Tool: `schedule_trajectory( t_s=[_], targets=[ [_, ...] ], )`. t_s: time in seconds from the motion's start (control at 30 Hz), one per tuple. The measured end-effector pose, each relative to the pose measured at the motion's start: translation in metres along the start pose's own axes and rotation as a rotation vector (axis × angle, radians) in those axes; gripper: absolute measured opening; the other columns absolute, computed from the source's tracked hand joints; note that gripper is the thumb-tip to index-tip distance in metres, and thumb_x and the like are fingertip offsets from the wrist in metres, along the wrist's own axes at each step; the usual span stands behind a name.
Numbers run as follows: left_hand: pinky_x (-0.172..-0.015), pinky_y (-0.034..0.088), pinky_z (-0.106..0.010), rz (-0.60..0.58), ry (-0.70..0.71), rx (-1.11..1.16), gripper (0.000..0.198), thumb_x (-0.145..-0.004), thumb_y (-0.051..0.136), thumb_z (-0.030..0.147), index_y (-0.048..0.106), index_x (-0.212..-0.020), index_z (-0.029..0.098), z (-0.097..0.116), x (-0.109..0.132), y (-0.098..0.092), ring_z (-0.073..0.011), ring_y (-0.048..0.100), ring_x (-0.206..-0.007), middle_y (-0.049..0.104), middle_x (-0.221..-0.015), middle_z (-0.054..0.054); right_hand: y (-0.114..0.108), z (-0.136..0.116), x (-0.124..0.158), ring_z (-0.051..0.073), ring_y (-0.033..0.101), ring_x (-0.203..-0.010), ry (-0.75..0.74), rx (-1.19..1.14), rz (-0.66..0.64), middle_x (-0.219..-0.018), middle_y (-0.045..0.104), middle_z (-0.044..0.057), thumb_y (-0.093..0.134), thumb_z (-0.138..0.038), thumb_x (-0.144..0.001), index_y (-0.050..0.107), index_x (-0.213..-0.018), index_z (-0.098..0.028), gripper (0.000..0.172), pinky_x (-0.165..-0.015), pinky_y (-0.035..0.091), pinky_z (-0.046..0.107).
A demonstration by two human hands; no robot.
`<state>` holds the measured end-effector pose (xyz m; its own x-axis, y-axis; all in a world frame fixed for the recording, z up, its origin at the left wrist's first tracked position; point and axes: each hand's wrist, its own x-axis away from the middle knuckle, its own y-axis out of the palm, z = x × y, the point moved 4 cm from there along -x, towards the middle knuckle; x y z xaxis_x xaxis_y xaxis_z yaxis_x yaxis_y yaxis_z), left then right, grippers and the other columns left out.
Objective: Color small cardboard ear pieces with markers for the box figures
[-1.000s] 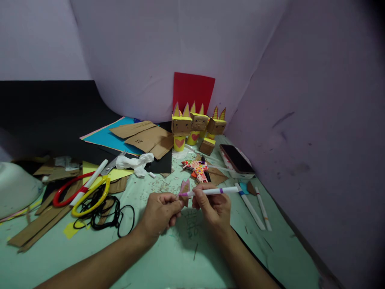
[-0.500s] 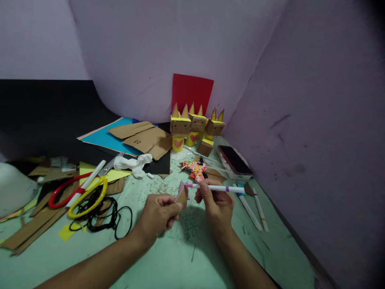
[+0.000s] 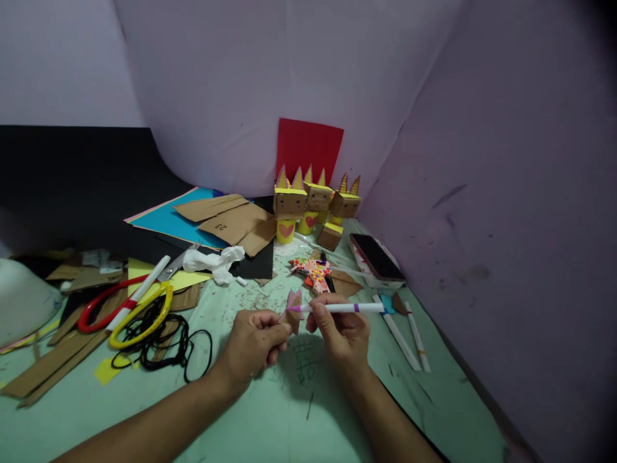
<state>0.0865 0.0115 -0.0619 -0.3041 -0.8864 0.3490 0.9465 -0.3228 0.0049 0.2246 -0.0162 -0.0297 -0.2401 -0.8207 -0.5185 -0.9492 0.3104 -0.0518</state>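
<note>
My left hand (image 3: 253, 344) pinches a small brown cardboard triangle (image 3: 293, 311) with pink colouring on it, held just above the green mat (image 3: 270, 424). My right hand (image 3: 340, 331) grips a white marker with a purple band (image 3: 347, 308), lying nearly level, its tip touching the triangle's pink face. Both hands sit close together at the middle of the mat.
Three cardboard box figures with yellow pointed ears (image 3: 315, 202) stand at the back before a red sheet (image 3: 308, 149). A phone (image 3: 376, 256), two more markers (image 3: 407, 331), a patterned paper star (image 3: 313, 270), scissors (image 3: 139, 305), black cord (image 3: 168, 341), cardboard pieces (image 3: 231, 218) and crumpled tissue (image 3: 214, 260) lie around.
The marker rose and tilted away from the triangle half a second ago, then came back down so its tip rests on the triangle again. The left hand barely shifted.
</note>
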Motion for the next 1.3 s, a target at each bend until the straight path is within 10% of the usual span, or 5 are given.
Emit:
schedule_trajectory(
  t_s=[0.6,1.3],
  targets=[
    [-0.028,0.017,-0.016,0.004,0.013,0.011,0.025,-0.057,0.058,0.037,0.051,-0.044,0.017,0.005,0.002,0.000,-0.0039,0.028,-0.025,0.040,-0.028,0.006,-0.014,0.004,-0.009,0.010,0.052,-0.045,0.034,-0.045,0.266,-0.053,0.057,-0.004,0.059,-0.030,-0.081,0.060,-0.078,-0.016,0.014,-0.044,0.042,0.023],
    [-0.027,0.017,-0.016,-0.001,0.020,0.119,0.022,-0.058,0.063,0.034,0.054,-0.049,0.015,0.003,0.000,-0.001,-0.0034,0.031,-0.026,0.047,-0.036,0.005,-0.014,0.001,-0.010,0.011,0.054,-0.046,0.028,-0.026,0.287,-0.052,0.058,-0.003,0.057,-0.031,-0.081,0.060,-0.078,-0.017,0.015,-0.047,0.045,0.024]
  ],
)
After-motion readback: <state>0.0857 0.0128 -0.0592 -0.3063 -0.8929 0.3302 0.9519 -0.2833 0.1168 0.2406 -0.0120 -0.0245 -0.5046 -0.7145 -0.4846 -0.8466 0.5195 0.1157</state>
